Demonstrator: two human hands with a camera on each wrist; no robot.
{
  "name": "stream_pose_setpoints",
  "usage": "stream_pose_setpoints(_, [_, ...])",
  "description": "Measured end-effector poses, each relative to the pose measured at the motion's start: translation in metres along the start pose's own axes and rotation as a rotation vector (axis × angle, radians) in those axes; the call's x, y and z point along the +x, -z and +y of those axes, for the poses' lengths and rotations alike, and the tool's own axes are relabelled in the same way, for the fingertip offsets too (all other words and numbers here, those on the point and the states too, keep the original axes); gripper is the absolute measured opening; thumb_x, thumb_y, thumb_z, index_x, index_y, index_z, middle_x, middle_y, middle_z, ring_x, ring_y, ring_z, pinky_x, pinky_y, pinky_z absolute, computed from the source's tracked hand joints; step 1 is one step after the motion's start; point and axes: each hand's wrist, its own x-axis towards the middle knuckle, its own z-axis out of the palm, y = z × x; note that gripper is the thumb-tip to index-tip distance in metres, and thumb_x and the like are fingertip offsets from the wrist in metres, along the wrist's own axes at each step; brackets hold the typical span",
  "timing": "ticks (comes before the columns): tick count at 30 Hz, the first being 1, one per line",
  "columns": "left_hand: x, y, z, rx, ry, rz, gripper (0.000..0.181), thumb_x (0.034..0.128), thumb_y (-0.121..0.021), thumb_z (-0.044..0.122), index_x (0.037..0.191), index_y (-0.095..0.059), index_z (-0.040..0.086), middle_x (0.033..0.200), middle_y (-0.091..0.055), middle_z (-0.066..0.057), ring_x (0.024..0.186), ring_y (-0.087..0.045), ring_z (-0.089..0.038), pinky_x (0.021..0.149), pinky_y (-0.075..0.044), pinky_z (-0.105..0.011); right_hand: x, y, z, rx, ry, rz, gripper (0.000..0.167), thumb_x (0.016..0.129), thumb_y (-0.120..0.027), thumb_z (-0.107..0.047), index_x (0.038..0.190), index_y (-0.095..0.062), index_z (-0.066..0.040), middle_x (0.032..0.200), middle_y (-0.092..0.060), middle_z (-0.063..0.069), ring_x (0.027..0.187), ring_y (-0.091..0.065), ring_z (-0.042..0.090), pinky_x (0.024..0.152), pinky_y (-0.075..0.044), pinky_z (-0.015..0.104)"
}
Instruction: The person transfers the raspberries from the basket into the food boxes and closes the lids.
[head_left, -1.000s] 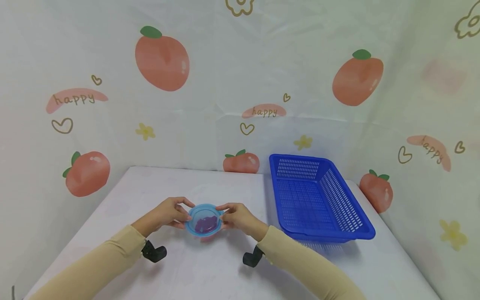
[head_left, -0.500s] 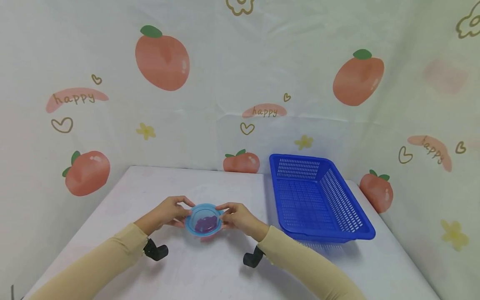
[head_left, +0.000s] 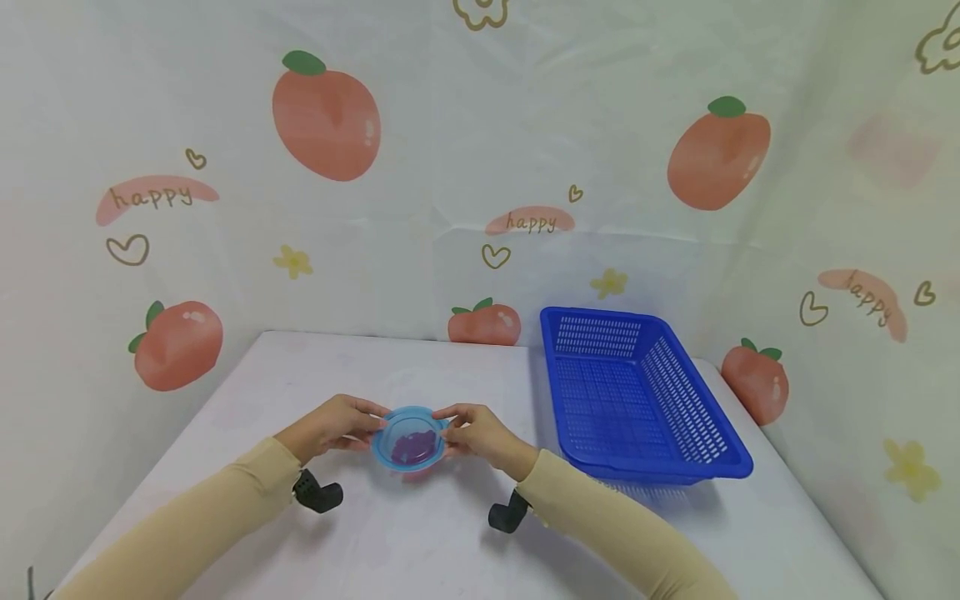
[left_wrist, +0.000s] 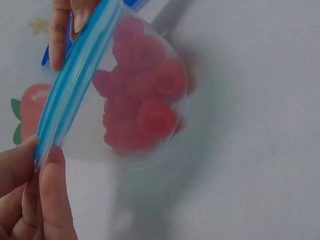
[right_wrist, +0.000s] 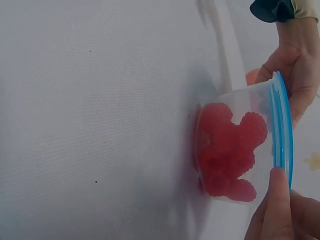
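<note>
A clear round plastic container with a blue-rimmed lid is between my two hands near the middle of the table. Several red raspberries show through its wall; from above, through the lid, they look purple. With thumb and fingers my left hand pinches the lid's left edge. My right hand grips the opposite edge the same way, its thumb at the rim in the right wrist view. The lid sits on the container's mouth. Whether the base touches the table is hard to tell.
To the right on the white table stands a blue perforated basket with nothing visible in it. Behind the table hangs a pale cloth printed with fruit. Black wrist cameras hang beneath both forearms.
My left wrist has shifted slightly to the right, and its fingers sit closer against the lid's edge. The container, my right hand and the basket have hardly moved.
</note>
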Motion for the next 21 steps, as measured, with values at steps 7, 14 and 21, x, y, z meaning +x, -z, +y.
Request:
stream_pose_setpoints(7, [0.0038,-0.0013,0.0002,-0.011,0.007,0.009,0.034,0.0864,-0.07,0.009,0.117,-0.065,-0.003,0.069,-0.062,-0.001,0.061,-0.058,-0.01,0.057,-0.055,-0.022,0.0011,-0.0003,0.0009,-0.003,0.008,0.003,0.034,0.09,-0.06,0.005,0.124,-0.062,0.002,0.085,-0.051,0.006,0.063,-0.062,0.01,0.07,-0.06,0.029])
stream_pose_setpoints(14, [0.0023,-0.001,-0.0006,0.029,0.014,0.008,0.034,0.0885,-0.069,0.013,0.12,-0.064,0.0,0.076,-0.066,-0.004,0.063,-0.062,-0.012,0.058,-0.057,-0.025,0.0008,-0.001,0.002,-0.008,-0.004,0.018,0.035,0.09,-0.06,0.004,0.125,-0.062,0.0,0.084,-0.055,0.006,0.062,-0.062,0.009,0.07,-0.06,0.029])
stream_pose_setpoints(21, [-0.0051,0.0035,-0.0002,0.106,-0.033,-0.012,0.041,0.0904,-0.068,0.018,0.127,-0.059,0.0,0.092,-0.07,-0.008,0.075,-0.068,-0.018,0.066,-0.06,-0.033,0.0007,0.002,0.0023,0.009,-0.002,0.001,0.036,0.093,-0.059,-0.001,0.128,-0.058,0.001,0.096,-0.063,0.012,0.079,-0.067,0.016,0.081,-0.058,0.038])
